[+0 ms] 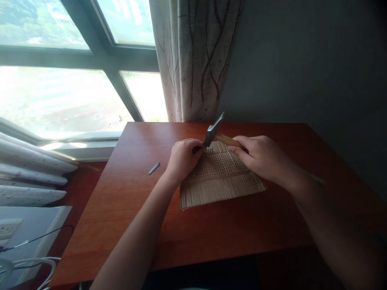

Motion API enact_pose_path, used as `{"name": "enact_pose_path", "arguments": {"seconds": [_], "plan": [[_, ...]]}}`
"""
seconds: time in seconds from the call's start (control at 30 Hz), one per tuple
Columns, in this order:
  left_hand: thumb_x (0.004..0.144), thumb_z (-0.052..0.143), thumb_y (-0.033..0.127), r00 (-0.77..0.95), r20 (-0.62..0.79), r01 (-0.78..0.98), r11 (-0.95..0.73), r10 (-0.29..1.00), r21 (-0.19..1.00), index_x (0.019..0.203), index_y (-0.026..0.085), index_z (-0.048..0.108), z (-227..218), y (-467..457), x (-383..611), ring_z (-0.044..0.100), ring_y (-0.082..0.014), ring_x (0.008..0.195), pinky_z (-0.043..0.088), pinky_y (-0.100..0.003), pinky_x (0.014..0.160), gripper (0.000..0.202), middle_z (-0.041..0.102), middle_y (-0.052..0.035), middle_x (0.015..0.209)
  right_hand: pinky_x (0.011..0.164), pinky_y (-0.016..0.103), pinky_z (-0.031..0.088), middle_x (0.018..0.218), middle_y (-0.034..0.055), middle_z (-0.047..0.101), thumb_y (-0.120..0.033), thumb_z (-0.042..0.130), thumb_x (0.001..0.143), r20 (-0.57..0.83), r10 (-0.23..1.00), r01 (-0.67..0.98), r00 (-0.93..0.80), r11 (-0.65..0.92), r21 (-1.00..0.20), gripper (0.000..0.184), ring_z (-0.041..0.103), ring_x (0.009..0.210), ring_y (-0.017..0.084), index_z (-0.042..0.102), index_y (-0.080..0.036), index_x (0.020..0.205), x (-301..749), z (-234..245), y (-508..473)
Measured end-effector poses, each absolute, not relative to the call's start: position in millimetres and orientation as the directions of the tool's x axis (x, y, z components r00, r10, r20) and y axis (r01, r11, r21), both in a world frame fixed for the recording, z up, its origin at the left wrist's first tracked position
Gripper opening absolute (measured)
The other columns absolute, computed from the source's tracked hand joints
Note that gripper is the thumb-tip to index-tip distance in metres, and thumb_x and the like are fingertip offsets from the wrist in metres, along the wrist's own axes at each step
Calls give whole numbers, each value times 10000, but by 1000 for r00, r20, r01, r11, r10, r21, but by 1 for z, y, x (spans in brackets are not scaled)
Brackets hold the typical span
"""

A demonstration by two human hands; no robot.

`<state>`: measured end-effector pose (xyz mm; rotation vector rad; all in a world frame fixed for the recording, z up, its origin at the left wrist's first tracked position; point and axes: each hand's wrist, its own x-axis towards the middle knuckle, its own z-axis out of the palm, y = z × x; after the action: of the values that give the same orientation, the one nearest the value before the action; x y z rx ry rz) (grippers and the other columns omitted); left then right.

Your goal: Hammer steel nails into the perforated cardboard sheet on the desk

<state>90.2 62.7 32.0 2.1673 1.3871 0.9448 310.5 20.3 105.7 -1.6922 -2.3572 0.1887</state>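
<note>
My right hand (256, 155) grips the wooden handle of a hammer (211, 132), whose metal head is tilted over the far left part of a cardboard sheet (211, 193). Rows of small holes cover the middle of the cardboard. Close by the hammer head, my left hand (186, 157) has thumb and forefinger pinched together at the cardboard's left side; what they hold is hidden. A short row of nails (209, 150) stands up from the cardboard beside the hammer head. To the left, a few loose nails (154, 168) lie together on the table.
The reddish-brown wooden table (130, 201) extends under everything, its far edge near a patterned curtain (202, 60) and a grey wall (302, 60). A bright window (54, 100) is at the left. Cables (36, 262) and a wall socket (9, 229) are at lower left.
</note>
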Motion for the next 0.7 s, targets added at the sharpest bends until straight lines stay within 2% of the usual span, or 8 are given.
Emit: {"name": "enact_pose_path", "arguments": {"seconds": [0.1, 0.2, 0.3, 0.4, 0.5, 0.7], "plan": [[840, 677, 145, 306, 347, 632, -462, 887, 623, 900, 216, 757, 35, 62, 87, 703, -187, 802, 530, -310, 742, 124, 774, -18, 900, 606, 317, 303, 700, 17, 639, -396, 485, 992, 134, 944, 904, -300, 326, -277, 272, 571, 632, 170, 588, -217, 814, 314, 104, 20], [857, 680, 194, 325, 393, 650, -505, 860, 568, 1006, 218, 740, 40, 56, 81, 699, -214, 902, 541, -351, 810, 162, 759, -47, 1010, 599, 318, 296, 679, 11, 626, -401, 489, 990, 144, 946, 899, -289, 320, -300, 285, 554, 613, 164, 569, -218, 788, 319, 103, 19], [863, 705, 291, 363, 409, 694, -536, 837, 481, 1077, 233, 718, 44, 44, 74, 664, -263, 1053, 519, -430, 929, 223, 730, -67, 1131, 595, 319, 295, 672, 11, 623, -403, 492, 990, 153, 947, 895, -281, 316, -315, 294, 555, 611, 164, 557, -220, 769, 322, 104, 17], [852, 725, 374, 401, 365, 742, -531, 840, 409, 1122, 258, 700, 41, 31, 71, 609, -310, 1170, 451, -516, 1026, 294, 700, -61, 1239, 593, 319, 296, 668, 9, 623, -386, 494, 989, 163, 943, 888, -289, 327, -322, 287, 550, 604, 162, 548, -223, 760, 324, 106, 15], [868, 709, 402, 403, 344, 746, -522, 848, 414, 1140, 275, 691, 33, 25, 70, 584, -310, 1217, 417, -525, 1060, 300, 674, -54, 1303, 592, 320, 302, 676, 10, 633, -378, 495, 989, 164, 941, 884, -297, 336, -324, 265, 551, 605, 163, 563, -226, 783, 322, 109, 14], [869, 710, 426, 386, 355, 739, -516, 851, 433, 1119, 288, 709, 27, 26, 68, 575, -303, 1236, 401, -512, 1079, 285, 675, -40, 1307, 586, 314, 302, 688, 17, 640, -391, 485, 997, 150, 942, 887, -299, 332, -320, 277, 555, 611, 163, 578, -224, 795, 313, 109, 17]]}}
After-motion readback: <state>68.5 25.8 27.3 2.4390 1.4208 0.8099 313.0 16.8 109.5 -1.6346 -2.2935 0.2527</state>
